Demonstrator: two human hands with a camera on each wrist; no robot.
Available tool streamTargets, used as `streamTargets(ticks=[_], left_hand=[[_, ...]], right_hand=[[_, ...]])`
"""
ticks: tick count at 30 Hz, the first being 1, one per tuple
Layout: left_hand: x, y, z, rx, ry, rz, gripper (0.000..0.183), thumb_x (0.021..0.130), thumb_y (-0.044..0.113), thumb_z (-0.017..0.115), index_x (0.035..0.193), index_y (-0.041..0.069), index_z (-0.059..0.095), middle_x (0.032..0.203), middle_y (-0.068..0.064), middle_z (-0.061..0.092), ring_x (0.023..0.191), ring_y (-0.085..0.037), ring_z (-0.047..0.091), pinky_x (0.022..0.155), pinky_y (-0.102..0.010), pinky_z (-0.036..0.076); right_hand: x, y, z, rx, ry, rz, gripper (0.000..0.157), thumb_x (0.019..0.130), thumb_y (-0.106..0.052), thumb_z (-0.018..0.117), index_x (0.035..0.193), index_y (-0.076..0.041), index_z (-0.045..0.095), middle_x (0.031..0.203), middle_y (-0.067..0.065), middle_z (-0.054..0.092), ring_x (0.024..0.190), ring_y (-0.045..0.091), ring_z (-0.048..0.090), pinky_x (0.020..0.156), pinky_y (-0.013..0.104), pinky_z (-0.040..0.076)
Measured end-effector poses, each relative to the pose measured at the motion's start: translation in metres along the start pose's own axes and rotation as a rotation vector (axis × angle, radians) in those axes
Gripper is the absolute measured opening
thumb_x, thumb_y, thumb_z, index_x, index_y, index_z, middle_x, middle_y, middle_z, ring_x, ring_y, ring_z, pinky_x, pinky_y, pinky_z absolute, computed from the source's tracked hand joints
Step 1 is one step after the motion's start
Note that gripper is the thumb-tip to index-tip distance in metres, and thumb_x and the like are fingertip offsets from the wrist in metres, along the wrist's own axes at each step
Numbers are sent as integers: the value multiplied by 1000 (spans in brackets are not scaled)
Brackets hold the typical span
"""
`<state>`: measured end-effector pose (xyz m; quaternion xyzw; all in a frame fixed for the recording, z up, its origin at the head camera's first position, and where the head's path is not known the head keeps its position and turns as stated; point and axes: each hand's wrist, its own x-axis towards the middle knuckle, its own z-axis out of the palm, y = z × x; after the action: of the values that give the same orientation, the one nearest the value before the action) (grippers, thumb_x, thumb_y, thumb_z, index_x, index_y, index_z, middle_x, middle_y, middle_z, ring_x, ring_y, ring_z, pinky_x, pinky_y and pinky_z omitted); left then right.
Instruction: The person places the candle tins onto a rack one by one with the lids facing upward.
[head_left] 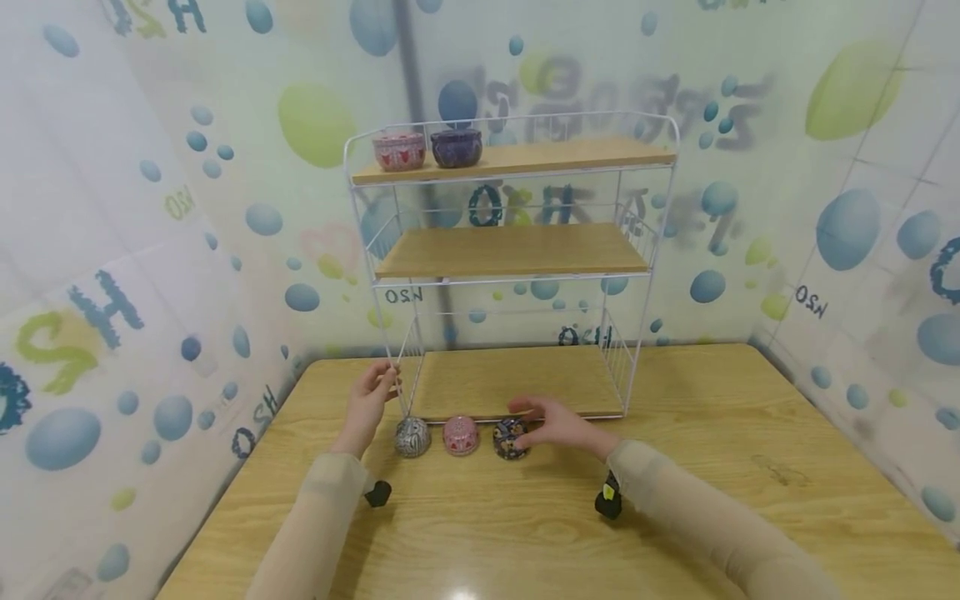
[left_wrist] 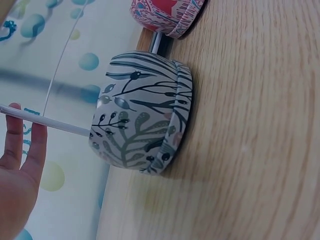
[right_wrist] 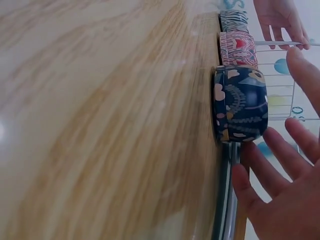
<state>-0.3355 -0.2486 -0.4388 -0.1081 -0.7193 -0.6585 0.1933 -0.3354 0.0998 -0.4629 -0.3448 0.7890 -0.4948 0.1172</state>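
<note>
Three patterned bowls stand rim down in a row, lower middle of my head view: the grey leafy bowl (head_left: 412,437), the pink bowl (head_left: 461,436) and the dark blue bowl (head_left: 507,440). Left of them, my left hand (head_left: 369,398) grips a front post of the white rack (head_left: 517,250); the left wrist view shows two fingertips against that rod. My right hand (head_left: 558,423) is spread loosely beside the blue bowl; the right wrist view, at lower right, shows the fingers apart, though I cannot tell whether they touch. Only the head view gives me two more bowls (head_left: 400,152), upper shelf. The row hugs the rack's front rail; bare table (head_left: 480,533) widens toward the bottom edge.
</note>
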Motion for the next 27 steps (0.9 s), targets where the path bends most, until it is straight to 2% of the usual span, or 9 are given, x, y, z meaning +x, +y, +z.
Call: streamTargets(ticks=[3, 6, 9, 13, 18, 25, 27], left_hand=[[1, 2, 1, 36, 4, -62, 29, 101, 18, 54, 118, -5, 57, 108, -8, 61, 92, -16, 60, 82, -29, 55], [2, 2, 1, 33, 11, -95, 28, 101, 14, 53, 118, -7, 56, 110, -12, 59, 91, -15, 59, 83, -31, 55], [3, 1, 1, 25, 13, -93, 28, 101, 13, 53, 118, -8, 56, 110, -12, 59, 91, -14, 59, 83, -30, 55], [3, 1, 0, 21, 9, -84, 28, 101, 14, 53, 117, -8, 56, 103, 0, 60, 93, -18, 59, 82, -28, 55], [1, 2, 1, 19, 1, -86, 24, 101, 15, 53, 114, -4, 57, 100, 4, 60, 95, -25, 59, 81, -29, 55], [2, 4, 0, 7, 6, -120, 27, 101, 16, 53, 118, -5, 56, 99, 8, 60, 94, -21, 58, 83, -32, 54], [2, 6, 0, -1, 1, -132, 26, 101, 13, 52, 119, -6, 55, 99, 8, 60, 97, -25, 58, 86, -36, 54]], right_hand=[[2, 0, 3, -28, -7, 13, 68, 80, -17, 81, 136, 4, 48, 135, 19, 53, 120, 38, 52, 100, 49, 44], [3, 0, 7, -41, -31, 33, 70, 79, -18, 82, 136, 3, 49, 134, 18, 54, 119, 35, 53, 100, 48, 44], [4, 2, 9, -46, -44, 72, 70, 79, -19, 82, 138, -1, 49, 131, 16, 55, 114, 30, 56, 96, 45, 47], [6, 6, 12, -82, -23, 107, 70, 78, -22, 83, 138, -8, 51, 129, 13, 56, 111, 27, 56, 94, 43, 48], [6, 11, 16, -151, 2, 111, 71, 75, -24, 85, 137, -12, 53, 132, 14, 54, 114, 30, 54, 97, 46, 46], [7, 11, 17, -235, 5, 97, 71, 72, -23, 87, 135, -14, 55, 135, 12, 53, 118, 30, 53, 99, 46, 44], [7, 10, 17, -238, 6, 95, 70, 72, -22, 87, 134, -13, 55, 134, 12, 53, 117, 30, 53, 99, 47, 44]])
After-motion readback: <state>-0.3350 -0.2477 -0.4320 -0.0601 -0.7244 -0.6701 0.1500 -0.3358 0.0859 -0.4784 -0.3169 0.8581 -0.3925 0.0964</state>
